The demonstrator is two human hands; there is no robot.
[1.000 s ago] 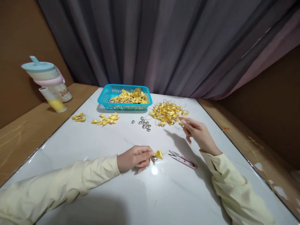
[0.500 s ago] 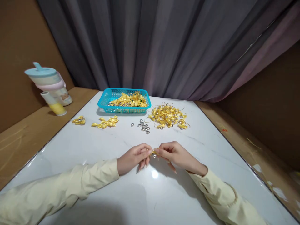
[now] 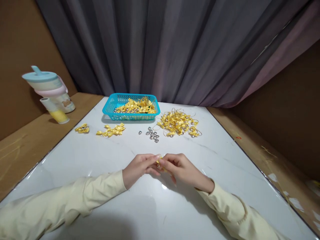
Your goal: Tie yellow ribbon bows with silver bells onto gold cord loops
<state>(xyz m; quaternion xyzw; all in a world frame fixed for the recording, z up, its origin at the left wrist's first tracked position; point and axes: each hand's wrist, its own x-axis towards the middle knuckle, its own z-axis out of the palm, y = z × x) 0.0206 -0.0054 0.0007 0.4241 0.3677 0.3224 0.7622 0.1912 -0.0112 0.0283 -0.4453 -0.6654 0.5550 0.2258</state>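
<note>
Between my two hands, above the middle of the table, is a small yellow ribbon bow (image 3: 159, 161), mostly covered by fingers. My left hand (image 3: 143, 166) pinches it from the left. From the right, the thumb and index finger of my right hand (image 3: 180, 167) close on it too. Whether a silver bead is still attached to it is hidden. Beyond my hands lie loose silver beads (image 3: 152, 134) in a small cluster. To their right is a heap of yellow bows with beads and thin cord loops (image 3: 176, 122). A row of yellow bows (image 3: 111, 130) lies to the left.
A turquoise basket (image 3: 106, 110) holding more yellow bows and silver beads stands at the back of the white table (image 3: 100, 206). A smaller yellow bow bunch (image 3: 82, 128) lies far left. Past the table's left edge stand a lidded cup (image 3: 50, 86) and a yellow-wound spool (image 3: 58, 115).
My hands have come closer together and shifted slightly left. The silver bead that hung below the bow is now out of clear sight behind my fingers.
</note>
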